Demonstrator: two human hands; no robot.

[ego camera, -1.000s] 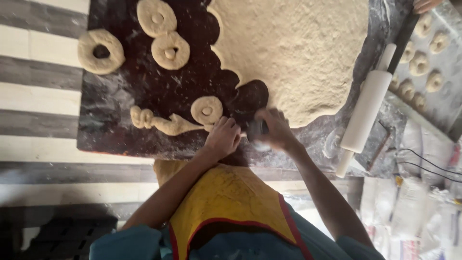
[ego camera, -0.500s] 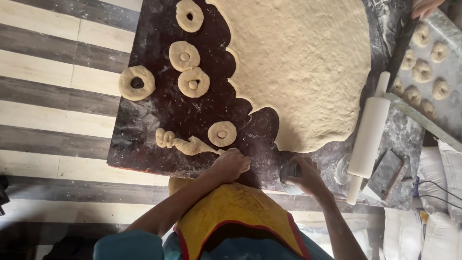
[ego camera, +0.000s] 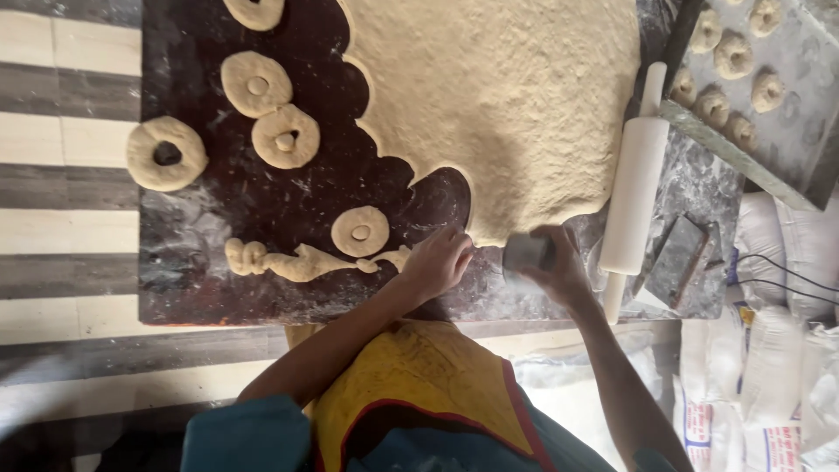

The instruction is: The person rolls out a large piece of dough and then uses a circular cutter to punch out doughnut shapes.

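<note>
The person's right hand (ego camera: 559, 267) is holding a small round metal cutter (ego camera: 527, 251), its grip closed around the cutter's body, just at the near edge of the big sheet of rolled dough (ego camera: 507, 96). The cutter is a short cylinder with no real long axis; which way its open end is facing cannot be told from this view. The left hand (ego camera: 437, 262) is resting on the dark tabletop (ego camera: 218, 262) with fingers curled loosely; whether its grip has anything in it cannot be told, though it is touching the end of a strip of scrap dough (ego camera: 293, 260). That strip is lying with its long axis running left to right along the near side of the tabletop, its knobbly end pointing left. A cut ring (ego camera: 360, 231) is sitting just beyond the strip, and more rings (ego camera: 168, 153) are lying well apart further left and farther back.

A white rolling pin (ego camera: 634, 197) is lying to the right of the dough sheet, its long axis running near to far and tilted slightly, a handle at each end. Beyond it, a grey tray (ego camera: 800, 131) is carrying several shaped rings. The person is wearing a yellow apron (ego camera: 419, 385).
</note>
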